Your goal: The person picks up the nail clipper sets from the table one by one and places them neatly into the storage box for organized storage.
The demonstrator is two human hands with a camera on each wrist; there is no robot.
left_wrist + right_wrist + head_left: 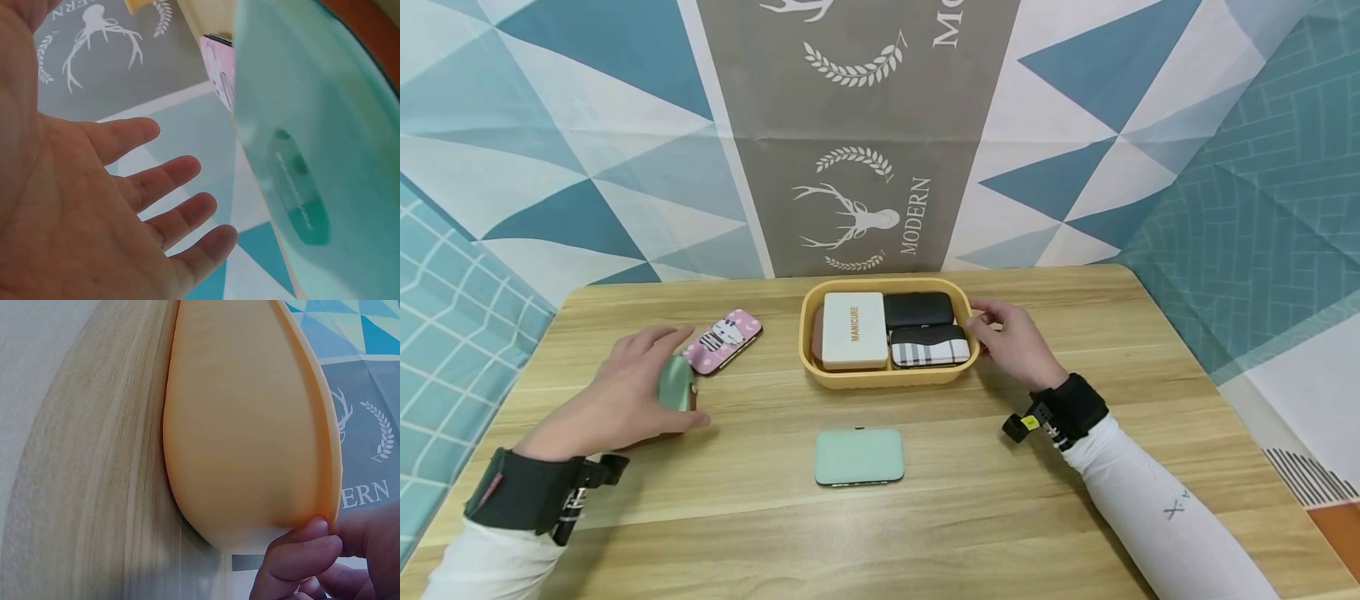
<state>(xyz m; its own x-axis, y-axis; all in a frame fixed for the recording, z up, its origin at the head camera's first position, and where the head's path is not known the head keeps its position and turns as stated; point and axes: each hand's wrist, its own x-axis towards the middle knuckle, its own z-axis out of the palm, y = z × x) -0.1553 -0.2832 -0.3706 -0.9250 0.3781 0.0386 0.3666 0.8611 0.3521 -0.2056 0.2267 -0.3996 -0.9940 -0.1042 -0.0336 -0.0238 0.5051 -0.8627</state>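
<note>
My left hand (625,390) hovers around a mint-green case (674,385) at the table's left, thumb and fingers spread. In the left wrist view its fingers look extended, apart from the green case (294,156). Something brown (375,31) lies against that case, mostly hidden. Just beyond is a pink case (724,340) with a cartoon cat. My right hand (1018,346) pinches the right end of a yellow basket (887,380), thumb and finger on its rim, as the right wrist view shows. Inside sit a white "MANICURE" box (853,329), a black case (919,308) and a plaid-and-black case (929,346).
A flat mint-green case (859,457) lies on the wooden table (925,533) in front of the basket. Part of a brown item (817,333) shows beside the white box. Patterned cloth (865,125) hangs behind the table's back edge.
</note>
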